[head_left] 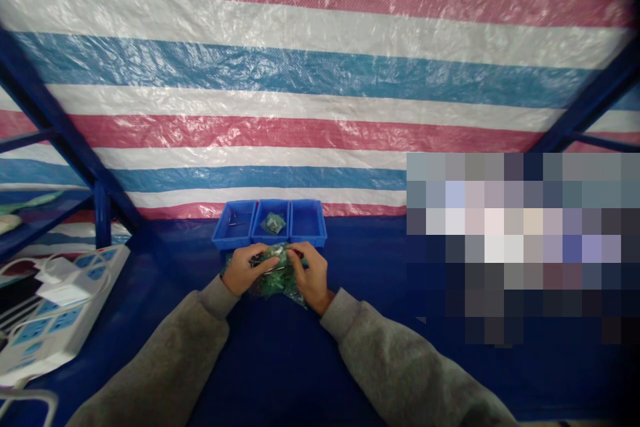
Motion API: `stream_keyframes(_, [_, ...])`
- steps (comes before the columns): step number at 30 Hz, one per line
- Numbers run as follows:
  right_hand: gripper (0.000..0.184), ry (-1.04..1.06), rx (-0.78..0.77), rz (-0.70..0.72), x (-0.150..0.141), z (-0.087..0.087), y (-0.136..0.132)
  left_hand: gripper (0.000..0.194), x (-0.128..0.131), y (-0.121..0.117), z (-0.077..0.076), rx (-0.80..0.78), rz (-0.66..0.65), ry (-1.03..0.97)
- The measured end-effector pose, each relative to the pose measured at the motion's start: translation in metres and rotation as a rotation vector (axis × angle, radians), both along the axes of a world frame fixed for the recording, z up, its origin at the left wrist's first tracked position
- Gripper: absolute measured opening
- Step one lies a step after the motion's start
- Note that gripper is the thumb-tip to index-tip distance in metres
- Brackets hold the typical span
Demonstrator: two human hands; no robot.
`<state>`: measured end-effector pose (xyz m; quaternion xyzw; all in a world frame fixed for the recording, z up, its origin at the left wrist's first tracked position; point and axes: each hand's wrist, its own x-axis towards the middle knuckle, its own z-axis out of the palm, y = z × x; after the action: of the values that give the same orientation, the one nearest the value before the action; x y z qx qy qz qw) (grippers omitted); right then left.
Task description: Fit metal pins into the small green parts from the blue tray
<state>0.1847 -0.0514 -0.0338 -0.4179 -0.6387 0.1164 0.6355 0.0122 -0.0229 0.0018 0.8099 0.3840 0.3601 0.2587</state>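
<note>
Just in front of the blue bins, my left hand [250, 268] and my right hand [311, 273] come together over crinkled, see-through green plastic bags [274, 284]. Fingers and thumb of my left hand pinch the plastic from the left side. From the right, the thumb and forefinger of my right hand close on its upper edge. A thin shiny edge shows near my left thumb, too small to name. How many bags lie under my hands, I cannot tell. A similar green packet [273, 223] rests in the middle blue bin [271, 239].
Thin metal pieces lie in the left blue bin [232, 238]; the right blue bin [307, 221] adjoins the middle one. At left are white power strips [75, 330] with plugs and cables. Striped sheeting [300, 100] hangs behind the blue table [270, 367]. A blurred patch hides the right side.
</note>
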Motion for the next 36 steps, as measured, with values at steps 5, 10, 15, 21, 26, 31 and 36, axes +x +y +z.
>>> stream_keyframes(5, [0.020, 0.008, 0.005, 0.061, 0.000, 0.004, -0.003, 0.025, 0.001, 0.000, 0.000, -0.016, 0.054, -0.005])
stream_keyframes(10, [0.028, 0.002, 0.032, 0.098, 0.000, 0.003, -0.004, 0.035, 0.002, -0.002, 0.000, -0.147, 0.044, -0.226])
stream_keyframes(15, [0.029, -0.082, 0.074, 0.130, 0.000, 0.000, -0.001, 0.060, 0.005, -0.002, -0.005, -0.333, -0.018, -0.428])
stream_keyframes(21, [0.017, -0.030, 0.046, 0.040, 0.001, -0.001, 0.001, 0.040, 0.001, -0.001, -0.003, -0.211, -0.050, -0.310])
stream_keyframes(26, [0.014, -0.034, -0.003, 0.024, 0.000, 0.000, -0.001, 0.044, -0.002, 0.001, 0.002, 0.071, -0.019, -0.084])
stream_keyframes(31, [0.017, -0.056, -0.060, 0.065, 0.000, 0.001, -0.003, 0.025, 0.002, 0.001, 0.004, 0.119, 0.022, -0.035])
stream_keyframes(36, [0.018, -0.094, -0.062, 0.100, 0.001, 0.003, -0.004, 0.022, 0.003, -0.002, 0.005, 0.096, 0.035, -0.015])
